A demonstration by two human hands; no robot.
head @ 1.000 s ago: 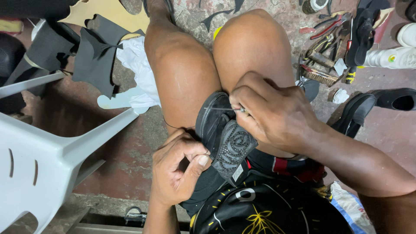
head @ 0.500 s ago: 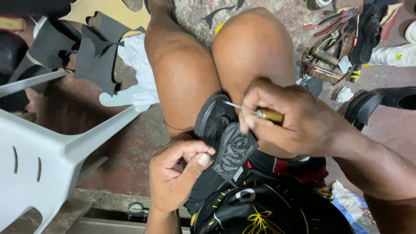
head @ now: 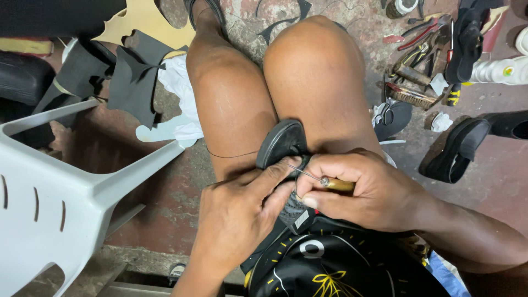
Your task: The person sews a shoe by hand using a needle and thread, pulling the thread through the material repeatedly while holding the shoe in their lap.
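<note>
We see the black shoe wedged between the knees, toe pointing away from us, its long axis running toward the lap. The left hand steadies it; the right hand clenches the awl, tip aimed left into the shoe.

Black rubber-soled shoe; brown wooden-handled awl; white plastic chair; black shorts with yellow line pattern; worn red floor.

White chair, tools, blk scraps
</note>
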